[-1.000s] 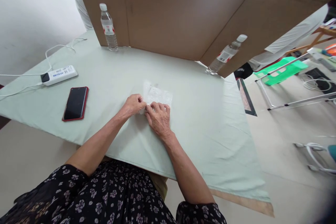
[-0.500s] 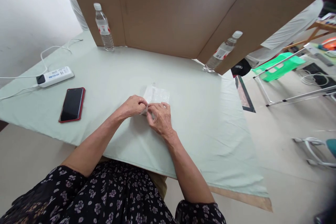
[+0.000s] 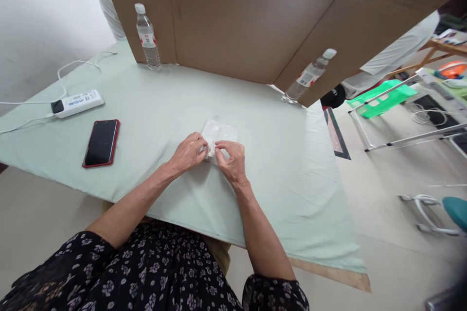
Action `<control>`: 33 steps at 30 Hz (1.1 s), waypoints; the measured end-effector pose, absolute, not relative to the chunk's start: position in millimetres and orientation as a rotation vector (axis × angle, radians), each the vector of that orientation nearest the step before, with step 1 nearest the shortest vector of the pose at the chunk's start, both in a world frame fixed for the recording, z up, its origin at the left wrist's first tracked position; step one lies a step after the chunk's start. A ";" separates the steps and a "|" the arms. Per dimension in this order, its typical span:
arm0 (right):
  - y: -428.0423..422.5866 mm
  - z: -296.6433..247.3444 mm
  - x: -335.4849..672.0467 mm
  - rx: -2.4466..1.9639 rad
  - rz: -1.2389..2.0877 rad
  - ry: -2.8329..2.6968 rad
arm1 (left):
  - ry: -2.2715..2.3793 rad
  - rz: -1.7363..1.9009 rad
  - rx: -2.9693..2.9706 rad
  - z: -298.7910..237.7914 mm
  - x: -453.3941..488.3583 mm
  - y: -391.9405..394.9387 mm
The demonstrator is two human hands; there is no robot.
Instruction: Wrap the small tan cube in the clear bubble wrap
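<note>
A crinkled, see-through plastic bag (image 3: 222,131) lies on the pale green tablecloth, in front of me near the middle. My left hand (image 3: 188,152) is closed with its fingertips gathered on the bag's near left edge, a crumpled bit of film showing at the thumb. Just right of it, my right hand (image 3: 232,161) pinches the near edge between thumb and forefinger. A small gap of creased plastic shows between the two hands. Whether anything is inside the bag I cannot make out.
A red-cased phone (image 3: 101,143) and a white power strip (image 3: 78,103) with cables lie at the left. A tall cardboard panel (image 3: 226,19) stands at the back, with one water bottle (image 3: 149,39) left and another bottle (image 3: 310,77) right. The tablecloth (image 3: 292,180) ends at the right above the floor.
My right hand has moved slightly right, away from the left, leaving more of the bag's near edge visible between them. The view has shifted a little.
</note>
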State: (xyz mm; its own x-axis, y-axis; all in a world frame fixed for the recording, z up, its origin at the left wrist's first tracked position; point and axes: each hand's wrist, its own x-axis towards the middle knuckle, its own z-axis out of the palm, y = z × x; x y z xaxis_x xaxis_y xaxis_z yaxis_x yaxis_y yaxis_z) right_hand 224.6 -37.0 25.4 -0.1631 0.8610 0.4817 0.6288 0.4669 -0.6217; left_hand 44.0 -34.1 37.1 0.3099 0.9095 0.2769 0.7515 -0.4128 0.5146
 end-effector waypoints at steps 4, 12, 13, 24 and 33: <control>-26.9 35.6 250.5 -1.520 0.391 -1.695 | 1.479 0.839 2.329 34.0 45.3 -35.6; -43.7 37.5 276.1 -2.027 0.677 -1.678 | 1.461 0.755 2.348 37.4 47.1 -37.1; -46.0 34.9 273.0 -2.027 0.670 -1.670 | 1.466 0.742 2.354 37.5 47.6 -37.7; -45.5 10.7 243.0 -1.783 0.783 -1.413 | 1.548 0.629 2.338 40.8 52.3 -46.3; -39.1 -0.2 238.5 -1.707 0.788 -1.345 | 1.523 0.604 2.337 40.9 50.3 -42.1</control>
